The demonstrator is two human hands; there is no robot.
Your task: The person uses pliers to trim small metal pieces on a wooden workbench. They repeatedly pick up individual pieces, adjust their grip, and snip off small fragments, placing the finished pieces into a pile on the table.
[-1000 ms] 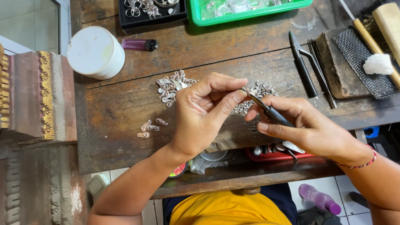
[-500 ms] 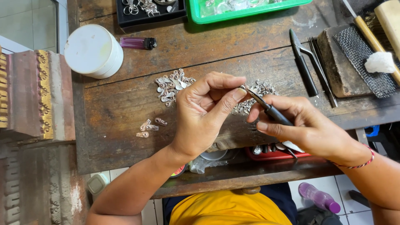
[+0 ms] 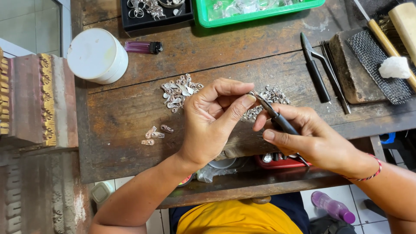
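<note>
My left hand [image 3: 212,121] pinches a tiny silver piece [image 3: 251,93] between thumb and forefinger above the wooden bench [image 3: 130,108]. My right hand [image 3: 312,138] grips black-handled pliers [image 3: 277,117], whose tips meet the piece at my left fingertips. A heap of small silver pieces [image 3: 178,92] lies just left of my left hand, and another heap [image 3: 273,96] lies behind the pliers. Three silver pieces [image 3: 155,134] sit apart nearer the bench's front left.
A white round tub [image 3: 96,55] and a purple lighter [image 3: 143,47] stand at the back left. A black tray [image 3: 156,13] and a green tray [image 3: 260,11] hold more jewellery. Black pliers [image 3: 315,69], tweezers, a mesh block [image 3: 372,69] and a wooden brush [image 3: 405,21] lie right.
Both hands have stayed nearly in place, with the pliers' tips held at the piece in my left fingers. The view has shifted slightly.
</note>
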